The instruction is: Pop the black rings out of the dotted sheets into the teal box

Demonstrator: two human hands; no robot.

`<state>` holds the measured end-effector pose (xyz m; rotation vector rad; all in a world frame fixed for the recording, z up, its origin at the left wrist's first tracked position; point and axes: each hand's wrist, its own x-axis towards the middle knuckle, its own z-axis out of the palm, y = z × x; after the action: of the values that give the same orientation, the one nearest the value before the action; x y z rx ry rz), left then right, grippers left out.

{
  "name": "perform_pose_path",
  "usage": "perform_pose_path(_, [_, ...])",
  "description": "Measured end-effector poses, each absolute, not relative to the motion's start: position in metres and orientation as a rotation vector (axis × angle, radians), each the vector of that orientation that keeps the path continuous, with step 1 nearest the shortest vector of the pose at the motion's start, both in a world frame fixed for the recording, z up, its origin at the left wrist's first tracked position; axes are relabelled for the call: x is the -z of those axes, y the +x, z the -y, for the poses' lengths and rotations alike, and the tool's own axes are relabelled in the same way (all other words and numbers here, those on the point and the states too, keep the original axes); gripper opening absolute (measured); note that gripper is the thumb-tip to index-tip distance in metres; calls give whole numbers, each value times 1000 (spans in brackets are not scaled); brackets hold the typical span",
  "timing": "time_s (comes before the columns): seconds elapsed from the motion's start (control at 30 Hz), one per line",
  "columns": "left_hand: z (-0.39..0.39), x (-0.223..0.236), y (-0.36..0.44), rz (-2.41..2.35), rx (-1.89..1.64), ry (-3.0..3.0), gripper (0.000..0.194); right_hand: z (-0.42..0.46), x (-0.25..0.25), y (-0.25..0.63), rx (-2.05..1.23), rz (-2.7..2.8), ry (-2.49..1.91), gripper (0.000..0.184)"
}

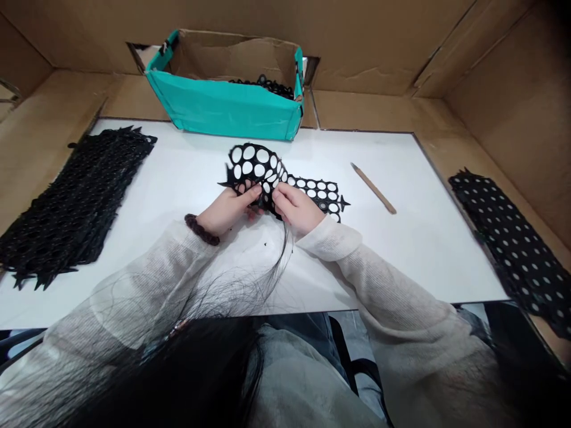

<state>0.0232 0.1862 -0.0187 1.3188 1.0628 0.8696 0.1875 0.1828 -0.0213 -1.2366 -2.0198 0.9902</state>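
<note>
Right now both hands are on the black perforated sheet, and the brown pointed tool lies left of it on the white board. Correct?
Side's wrong: the head view shows the brown pointed tool lying right of the black perforated sheet, on the white board. Left hand and right hand are on the sheet, as stated.

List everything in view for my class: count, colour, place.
Tabletop: one, white, centre.
Cardboard walls: several, brown, surrounding.
Box: one, turquoise, brown inside, back.
Small pieces: uncountable, black, in box.
Pointed stick: one, tan, right of centre.
Left sheet pile: uncountable, black, far left.
Right holed sheeting: uncountable, black, pale spots, far right.
Held sheet: one, black, holed, centre.
Wristband: one, dark brown, left wrist.
Legwear: partly seen, bluish, below tabletop.
Sleeves: two, pale grey, foreground.
Hair: uncounted, black, foreground.
Left hand: one, bare, holding sheet.
Right hand: one, bare, holding sheet.
</note>
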Motion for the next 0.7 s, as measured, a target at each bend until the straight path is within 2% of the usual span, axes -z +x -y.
perform_pose_path(0.2, [-187, 15, 21, -1097, -848, 1402, 40, -180, 24, 187, -917, 2015, -1275, 28])
perform_pose_path(0.37, [-188, 17, 22, -1120, -897, 1307, 31, -183, 28, 186, -1216, 1591, -1178, 38])
perform_pose_path(0.5, [-189, 18, 20, -1278, -1026, 1533, 28, -188, 19, 190, -1420, 1177, -1220, 44])
perform_pose_path(0.57, [-190, 19, 19, -1295, -1110, 1618, 23, -192, 14, 193, -1490, 1035, -1238, 36])
perform_pose_path(0.67, [-195, 22, 15, -1329, -1199, 1618, 20, -196, 10, 199, -1572, 937, -1280, 8])
perform_pose_path(0.7, [-197, 23, 14, -1341, -1222, 1597, 19, -197, 9, 201, -1585, 937, -1292, 6])
